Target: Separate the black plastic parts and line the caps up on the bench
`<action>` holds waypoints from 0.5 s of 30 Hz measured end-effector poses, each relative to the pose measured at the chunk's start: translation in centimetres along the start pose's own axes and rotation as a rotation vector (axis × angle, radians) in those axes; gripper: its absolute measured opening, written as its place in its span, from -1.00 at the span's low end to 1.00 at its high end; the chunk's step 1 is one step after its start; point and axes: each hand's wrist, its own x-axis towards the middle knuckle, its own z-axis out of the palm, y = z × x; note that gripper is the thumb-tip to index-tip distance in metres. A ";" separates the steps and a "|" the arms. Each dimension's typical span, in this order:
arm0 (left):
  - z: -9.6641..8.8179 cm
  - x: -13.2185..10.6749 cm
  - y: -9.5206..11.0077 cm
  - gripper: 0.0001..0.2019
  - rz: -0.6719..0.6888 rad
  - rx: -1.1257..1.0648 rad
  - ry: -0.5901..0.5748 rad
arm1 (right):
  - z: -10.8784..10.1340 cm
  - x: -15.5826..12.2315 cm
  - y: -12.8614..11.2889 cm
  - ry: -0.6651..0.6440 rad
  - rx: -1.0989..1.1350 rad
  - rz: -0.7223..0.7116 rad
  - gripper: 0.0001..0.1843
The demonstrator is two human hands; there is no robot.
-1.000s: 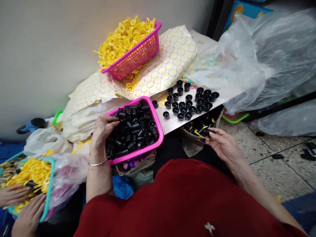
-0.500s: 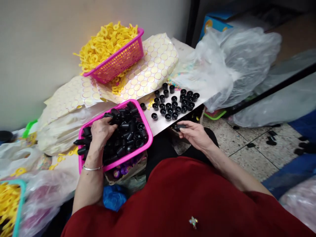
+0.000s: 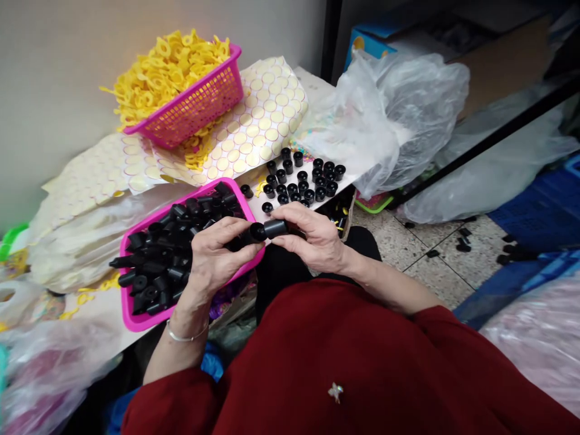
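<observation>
In front of my body both hands meet, each holding a black plastic part. My left hand is closed on a hollow black piece, its round open end facing right. Between the fingers of my right hand is a black cylinder, its left end right at that opening; whether it is inside cannot be told. Behind my left hand stands a pink basket heaped with black plastic parts. Several small black cups stand upright on the white tabletop beyond my hands.
A pink basket of yellow plastic pieces sits at the back on sheets of round stickers. Clear plastic bags lie at the right. Black bits are scattered on the tiled floor.
My left hand has come out of the pink basket with a black piece. My right hand has moved left and up with its black part to meet it. The view has shifted slightly.
</observation>
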 end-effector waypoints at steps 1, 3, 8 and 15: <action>0.2 0.1 -0.1 -0.83 0.006 -0.013 -0.020 | -0.2 -0.2 0.2 0.004 -0.020 -0.006 -0.71; 0.5 0.3 -0.2 -0.83 0.009 -0.028 -0.067 | -0.7 -0.6 0.5 0.014 -0.046 -0.015 -0.71; 1.1 1.0 0.2 -0.83 -0.067 -0.043 -0.135 | -1.2 -1.1 1.4 -0.010 -0.109 -0.038 -0.68; 2.2 1.3 -0.7 -0.78 -0.018 -0.104 -0.168 | -0.3 -1.7 2.3 -0.221 -0.166 -0.108 -0.46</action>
